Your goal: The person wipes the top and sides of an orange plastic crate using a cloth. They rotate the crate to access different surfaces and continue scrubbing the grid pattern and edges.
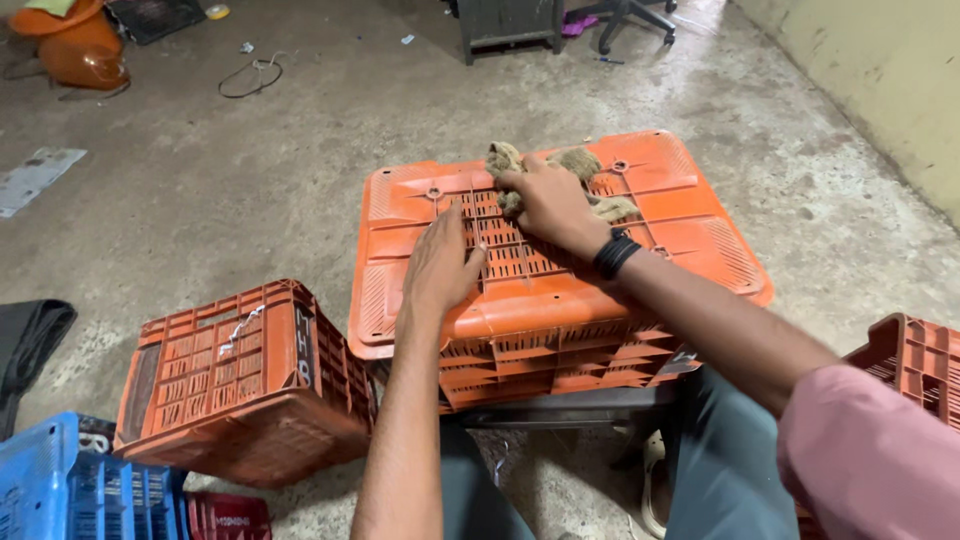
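Showing: 3 orange plastic crates [560, 250] [240, 380] [915, 365], 1 blue crate [60, 480], 1 dirty rag [575, 165], 1 black wristband [615, 253], 2 hands [440, 268] [550, 200], 1 wire loop [250, 78] lying on the floor.

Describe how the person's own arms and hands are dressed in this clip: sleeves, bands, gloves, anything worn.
Both hands are bare, with no gloves. The right hand has a black band around the wrist, and a pink sleeve covers the upper arm, leaving the forearm uncovered. The left hand wears nothing at the wrist, and its forearm is uncovered all the way to the picture's bottom edge. No rings are visible.
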